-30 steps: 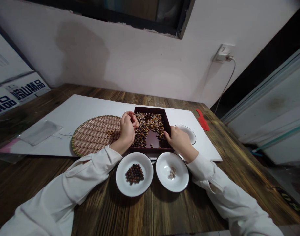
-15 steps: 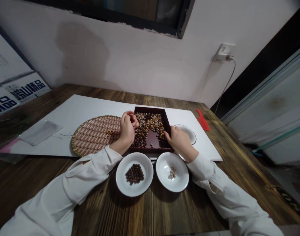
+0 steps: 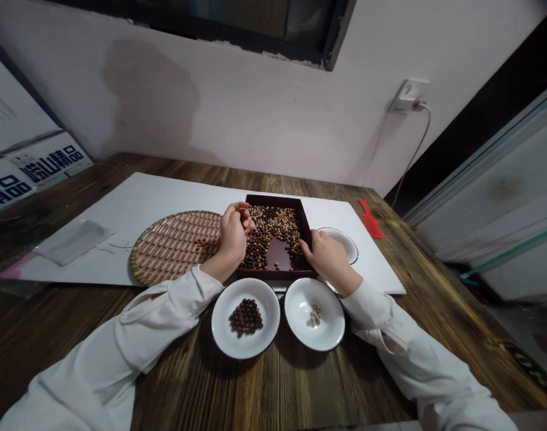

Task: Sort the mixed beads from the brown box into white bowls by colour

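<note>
A dark red tray (image 3: 277, 276) holds many small round beads (image 3: 277, 222) in brown, yellow and pale shades; part of its floor shows near the front. Over its left side is my left hand (image 3: 234, 237), fingers curled together; whatever they may hold is hidden. My right hand (image 3: 326, 254) grips the tray's right wall, its thumb on the inner side. Before the tray stand two white bowls: the left bowl (image 3: 222, 328) contains a cluster of dark brown beads (image 3: 245, 317), the right bowl (image 3: 295, 329) a few pale beads (image 3: 314, 315).
A round woven basket tray (image 3: 166, 245) with several yellowish beads lies to the left, partly behind my left hand. Another white bowl (image 3: 349, 245) sits behind my right hand. A red comb (image 3: 370, 220) and a clear plastic bag (image 3: 73, 242) lie on the white board (image 3: 134, 197).
My left hand's fingers have shifted very slightly to the right and loosened a little. My right hand, the tray and the bowls stay where they were.
</note>
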Available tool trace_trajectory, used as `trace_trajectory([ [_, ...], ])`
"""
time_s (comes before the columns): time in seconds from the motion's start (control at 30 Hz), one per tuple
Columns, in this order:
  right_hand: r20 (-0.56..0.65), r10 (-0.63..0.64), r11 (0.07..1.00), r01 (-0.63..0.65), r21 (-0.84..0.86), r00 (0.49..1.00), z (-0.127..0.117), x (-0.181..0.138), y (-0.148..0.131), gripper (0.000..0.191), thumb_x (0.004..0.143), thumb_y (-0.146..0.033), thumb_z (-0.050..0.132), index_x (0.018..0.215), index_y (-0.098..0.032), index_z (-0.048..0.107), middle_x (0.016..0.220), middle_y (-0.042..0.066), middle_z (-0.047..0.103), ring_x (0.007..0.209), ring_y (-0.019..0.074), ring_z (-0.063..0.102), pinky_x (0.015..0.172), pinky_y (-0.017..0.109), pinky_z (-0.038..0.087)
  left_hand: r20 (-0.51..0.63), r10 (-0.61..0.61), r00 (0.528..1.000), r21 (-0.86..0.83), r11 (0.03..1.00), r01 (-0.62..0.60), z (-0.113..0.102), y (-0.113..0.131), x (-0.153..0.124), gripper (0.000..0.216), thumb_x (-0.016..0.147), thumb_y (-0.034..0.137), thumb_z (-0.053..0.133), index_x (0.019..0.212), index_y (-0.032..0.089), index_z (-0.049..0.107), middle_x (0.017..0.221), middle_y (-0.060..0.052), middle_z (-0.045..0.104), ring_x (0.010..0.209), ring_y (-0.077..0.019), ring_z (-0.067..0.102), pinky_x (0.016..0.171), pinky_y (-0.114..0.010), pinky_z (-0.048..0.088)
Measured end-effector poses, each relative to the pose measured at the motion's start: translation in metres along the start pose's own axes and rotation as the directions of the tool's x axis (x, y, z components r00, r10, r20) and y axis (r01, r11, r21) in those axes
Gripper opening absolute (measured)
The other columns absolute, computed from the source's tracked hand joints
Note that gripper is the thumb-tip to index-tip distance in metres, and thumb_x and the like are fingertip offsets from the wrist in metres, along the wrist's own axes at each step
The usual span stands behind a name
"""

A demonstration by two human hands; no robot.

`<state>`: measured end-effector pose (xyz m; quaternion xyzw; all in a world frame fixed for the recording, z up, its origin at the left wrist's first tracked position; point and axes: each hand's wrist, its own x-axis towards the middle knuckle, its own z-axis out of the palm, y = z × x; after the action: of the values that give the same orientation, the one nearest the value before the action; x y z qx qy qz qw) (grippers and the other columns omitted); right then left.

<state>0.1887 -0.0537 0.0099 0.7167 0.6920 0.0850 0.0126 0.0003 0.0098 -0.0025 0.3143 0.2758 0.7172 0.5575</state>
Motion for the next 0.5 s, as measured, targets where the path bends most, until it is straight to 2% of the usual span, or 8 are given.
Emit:
trace_trajectory([
  [0.37, -0.019, -0.002, 1.0, 0.002, 0.003, 1.0, 0.0028, 0.0016, 0.0014, 0.035, 0.098, -0.044, 0.038, 0.105, -0.014, 0.054, 0.099, 0.01, 0.066, 0.084, 0.0223, 0.066, 0.056, 0.028, 0.035, -0.036, -0.036, 0.999, -0.026, 0.999, 0.035, 0.0002, 0.0016, -0.0007, 0.026, 0.071, 0.002, 0.041, 0.086, 0.014, 0.058, 0.065, 0.003, 0.048, 0.044, -0.0033, 0.035, 0.041, -0.016, 0.025],
  [0.5, -0.007, 0.001, 1.0, -0.001, 0.0, 1.0, 0.0014, 0.001, 0.0007, 0.035, 0.098, -0.044, 0.038, 0.105, -0.014, 0.053, 0.1, 0.011, 0.066, 0.084, 0.0217, 0.066, 0.057, 0.028, 0.036, -0.024, -0.022, 0.999, -0.028, 0.999, 0.021, 0.0003, 0.0008, -0.0007, 0.023, 0.07, 0.002, 0.041, 0.081, 0.015, 0.056, 0.064, 0.003, 0.048, 0.043, -0.0036, 0.036, 0.04, -0.016, 0.026],
])
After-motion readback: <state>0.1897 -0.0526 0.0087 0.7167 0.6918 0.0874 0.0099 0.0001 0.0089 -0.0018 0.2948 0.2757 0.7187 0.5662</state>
